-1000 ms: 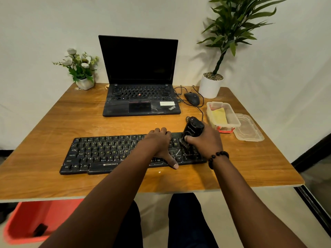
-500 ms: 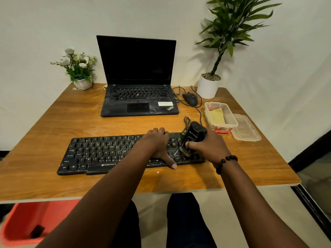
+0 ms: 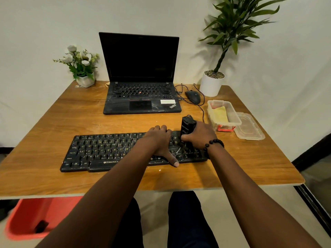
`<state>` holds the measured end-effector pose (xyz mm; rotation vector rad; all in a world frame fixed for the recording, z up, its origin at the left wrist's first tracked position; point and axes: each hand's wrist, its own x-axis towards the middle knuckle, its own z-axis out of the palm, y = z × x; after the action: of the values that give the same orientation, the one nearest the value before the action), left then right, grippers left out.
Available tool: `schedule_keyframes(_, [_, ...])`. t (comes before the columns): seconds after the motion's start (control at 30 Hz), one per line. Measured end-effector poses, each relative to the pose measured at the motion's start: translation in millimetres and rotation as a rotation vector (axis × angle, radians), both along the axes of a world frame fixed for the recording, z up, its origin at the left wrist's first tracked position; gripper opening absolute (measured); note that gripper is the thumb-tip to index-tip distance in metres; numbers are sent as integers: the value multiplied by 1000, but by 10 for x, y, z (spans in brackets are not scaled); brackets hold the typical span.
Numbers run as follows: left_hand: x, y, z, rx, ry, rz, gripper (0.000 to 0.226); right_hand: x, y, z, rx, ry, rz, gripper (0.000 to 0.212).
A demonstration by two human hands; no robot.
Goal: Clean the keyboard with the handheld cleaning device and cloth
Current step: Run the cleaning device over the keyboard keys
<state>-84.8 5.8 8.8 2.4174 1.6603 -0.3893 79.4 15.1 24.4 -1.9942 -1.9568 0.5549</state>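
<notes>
Wrapped around the black handheld cleaning device (image 3: pixel 187 126), the right hand (image 3: pixel 200 136) stands it upright on the right end of the black plastic keyboard (image 3: pixel 100 151) at frame centre, probably to work between the keys. Flat on the keys, the left hand (image 3: pixel 159 142) likely steadies the board. Right of centre, a folded yellow cloth (image 3: pixel 220 114) waits in a clear plastic tub (image 3: pixel 234 120).

The wooden surface (image 3: pixel 53 126) carried a black keyboard (image 3: pixel 100 151) near its front edge and an open laptop (image 3: pixel 141 97) behind it. A small flower pot (image 3: pixel 86 80) stood at the back left corner, a white potted plant (image 3: pixel 211 85) at the back right. Beside the laptop lay a mouse (image 3: pixel 193 97), then a clear container (image 3: pixel 223 113) and its lid (image 3: pixel 249 128).
</notes>
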Motion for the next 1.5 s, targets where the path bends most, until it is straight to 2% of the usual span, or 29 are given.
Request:
schedule_keyframes(0.1, [-22, -12, -30, 2, 18, -2, 135, 56, -225, -22, -42, 50, 27, 40])
schedule_keyframes(0.4, [2, -20, -38, -8, 15, -10, 135, 234, -606, 20, -102, 161, 76, 43])
schedule_keyframes(0.53, [27, -33, -28, -17, 6, -17, 134, 152, -467, 33, 12, 99, 99, 42])
schedule_keyframes(0.7, [67, -51, -19, -25, -14, -16, 133, -16, -133, -32, 217, 65, -21, 39])
schedule_keyframes(0.8, [68, -48, -5, -18, -8, -18, 133, -22, -10, 16, 192, 124, -25, 45])
schedule_keyframes(0.9, [23, -14, 6, -12, -9, -11, 134, 46, 73, 56, 75, 61, 102, 52])
schedule_keyframes(1.0, [17, -16, -22, -15, -18, -14, 135, 206, 101, 133, -9, -2, 241, 50])
schedule_keyframes(1.1, [10, -13, -37, -7, -19, -22, 135, 324, 142, 208, 31, -81, 348, 40])
schedule_keyframes(1.17, [-12, -7, -40, -6, -25, -13, 135, 317, 163, 227, 85, -41, 420, 34])
schedule_keyframes(1.27, [-3, -17, -65, -22, -25, -11, 132, 280, 134, 162, 65, 77, 513, 31])
schedule_keyframes(1.5, [4, -10, -43, -13, -7, -20, 136, 536, 197, 167, 24, -17, 562, 32])
